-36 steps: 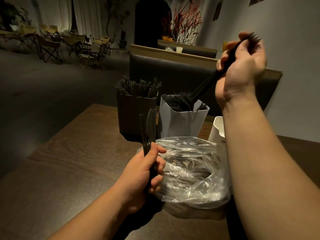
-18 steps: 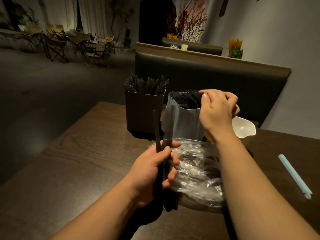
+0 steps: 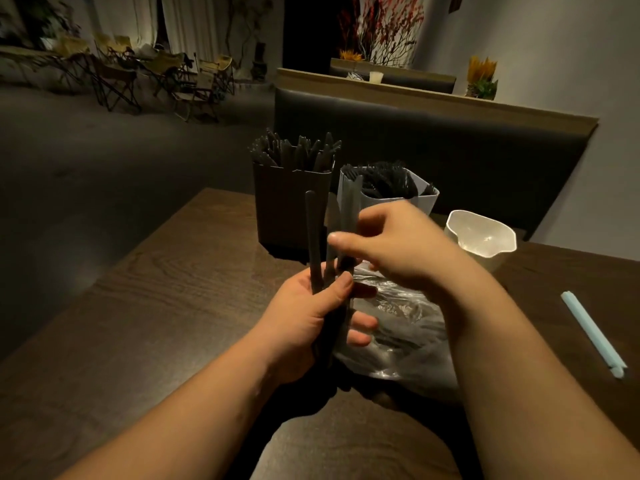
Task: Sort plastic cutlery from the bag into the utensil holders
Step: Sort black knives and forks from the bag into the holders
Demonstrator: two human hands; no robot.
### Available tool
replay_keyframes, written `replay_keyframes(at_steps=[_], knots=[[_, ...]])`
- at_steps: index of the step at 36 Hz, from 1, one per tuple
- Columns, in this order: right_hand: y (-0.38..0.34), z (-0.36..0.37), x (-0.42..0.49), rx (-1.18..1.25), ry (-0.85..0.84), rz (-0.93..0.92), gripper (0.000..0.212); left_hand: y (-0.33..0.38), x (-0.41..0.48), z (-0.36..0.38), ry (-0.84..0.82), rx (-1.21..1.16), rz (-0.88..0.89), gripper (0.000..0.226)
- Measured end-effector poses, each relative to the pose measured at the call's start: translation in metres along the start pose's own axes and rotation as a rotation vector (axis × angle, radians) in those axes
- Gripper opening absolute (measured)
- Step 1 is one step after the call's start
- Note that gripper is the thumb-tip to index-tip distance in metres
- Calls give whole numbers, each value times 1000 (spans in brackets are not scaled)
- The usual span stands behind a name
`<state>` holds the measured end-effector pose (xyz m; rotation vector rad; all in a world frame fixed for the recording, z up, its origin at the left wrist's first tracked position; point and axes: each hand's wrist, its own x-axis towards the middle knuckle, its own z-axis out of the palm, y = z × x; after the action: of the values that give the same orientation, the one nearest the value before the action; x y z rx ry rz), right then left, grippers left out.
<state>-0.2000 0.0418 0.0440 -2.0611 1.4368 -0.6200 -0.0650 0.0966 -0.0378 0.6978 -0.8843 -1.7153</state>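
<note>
- Your left hand (image 3: pixel 308 317) sits just below the middle of the frame, with its fingers and thumb curled round a small bundle of black cutlery pieces (image 3: pixel 313 244) that stand upright out of the fist.
- Your right hand (image 3: pixel 398 247) is right of centre and reaches left to the same bundle. Its thumb lies across the front of one piece and its curled fingers are behind it, so it pinches that piece. The hand is blurred.
- The clear plastic bag (image 3: pixel 408 327) lies crumpled on the wooden table (image 3: pixel 156 289), just right of your left hand and under your right forearm. Dark shapes show inside it, too unclear to name.
- The dark holder (image 3: pixel 287 206) stands above centre, at the far edge of the table, packed with black cutlery.
- The white holder (image 3: pixel 424 200) stands just right of the dark one, also filled with black cutlery.
- A white empty container (image 3: pixel 481 233) stands further right, near the white holder.
- A pale blue straw (image 3: pixel 592 330) lies on the table at the right edge of the frame, well apart from the bag.
</note>
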Motion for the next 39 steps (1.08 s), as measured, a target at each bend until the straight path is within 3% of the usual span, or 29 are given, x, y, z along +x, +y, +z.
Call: replay_keyframes(at_steps=[5,11,20,33,39], knots=[[9,3,2,301,-16,36,12,1,-1,2,2,13,9,36],[13,-3,2,519,21,51,16,4,-1,3,-8,-6,-42,45],[18,-3,6,608,140,69,16,1,0,0,-27,27,-72,31],[17,-11,1,830,-126,57,28,-3,2,0,85,65,32,23],[13,-21,3,865,171,74,28,-4,6,-1,123,58,55,23]])
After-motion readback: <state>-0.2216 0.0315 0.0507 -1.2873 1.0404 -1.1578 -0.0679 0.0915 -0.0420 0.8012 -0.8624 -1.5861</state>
